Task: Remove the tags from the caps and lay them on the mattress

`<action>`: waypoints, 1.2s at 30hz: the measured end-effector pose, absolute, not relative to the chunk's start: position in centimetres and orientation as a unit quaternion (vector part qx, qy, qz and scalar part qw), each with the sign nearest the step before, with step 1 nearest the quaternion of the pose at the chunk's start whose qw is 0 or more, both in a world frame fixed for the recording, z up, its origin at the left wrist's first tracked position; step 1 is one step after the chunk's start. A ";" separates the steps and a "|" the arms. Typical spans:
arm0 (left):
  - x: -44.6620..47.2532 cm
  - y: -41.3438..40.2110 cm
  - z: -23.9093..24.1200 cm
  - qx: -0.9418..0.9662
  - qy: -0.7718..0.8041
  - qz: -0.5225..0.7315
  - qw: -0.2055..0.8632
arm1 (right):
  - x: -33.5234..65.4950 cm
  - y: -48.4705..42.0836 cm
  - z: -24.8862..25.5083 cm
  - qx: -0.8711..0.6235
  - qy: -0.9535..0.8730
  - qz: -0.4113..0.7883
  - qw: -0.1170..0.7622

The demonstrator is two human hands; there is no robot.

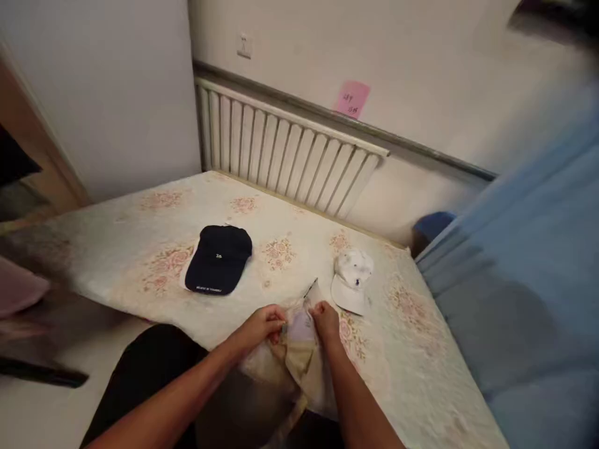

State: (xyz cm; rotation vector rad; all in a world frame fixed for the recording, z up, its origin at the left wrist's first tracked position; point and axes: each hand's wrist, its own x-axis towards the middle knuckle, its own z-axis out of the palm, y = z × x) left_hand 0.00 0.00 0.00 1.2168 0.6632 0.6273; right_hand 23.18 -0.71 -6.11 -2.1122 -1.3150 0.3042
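Note:
My left hand (pixel 263 325) and my right hand (pixel 325 320) both pinch a beige cap (pixel 302 352) at the near edge of the floral mattress (pixel 154 231). The cap hangs partly over the edge, its pale lining facing up between my fingers. A dark navy cap (pixel 218 259) lies flat to the left, farther back. A white cap (pixel 352 280) rests just beyond my right hand.
A white radiator (pixel 281 146) runs along the far wall with a pink note (pixel 352 98) above it. Blue fabric (pixel 524 280) fills the right side. A blue bin (pixel 433 226) stands behind the mattress corner. My dark-clothed knee (pixel 145 368) is at lower left.

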 end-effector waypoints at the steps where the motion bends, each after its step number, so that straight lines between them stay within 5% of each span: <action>1: 0.0 0.0 -0.1 0.549 0.303 0.285 0.725 | 23.0 -0.8 -6.1 -0.801 -0.499 0.112 0.312; 14: 0.1 -0.2 0.4 0.547 0.321 0.283 0.719 | 23.2 -1.0 -6.1 -0.771 -0.520 0.150 0.336; 27: -0.5 -1.1 1.7 0.585 0.325 0.277 0.690 | 20.7 -8.7 -5.0 -0.722 -0.449 0.217 0.479; 33: -0.4 -0.7 1.3 0.605 0.309 0.283 0.677 | 18.1 -16.7 -5.9 -0.732 -0.437 0.173 0.494; 36: -0.2 -0.7 1.3 0.615 0.309 0.276 0.671 | 17.5 -19.7 -7.7 -0.699 -0.533 0.040 0.476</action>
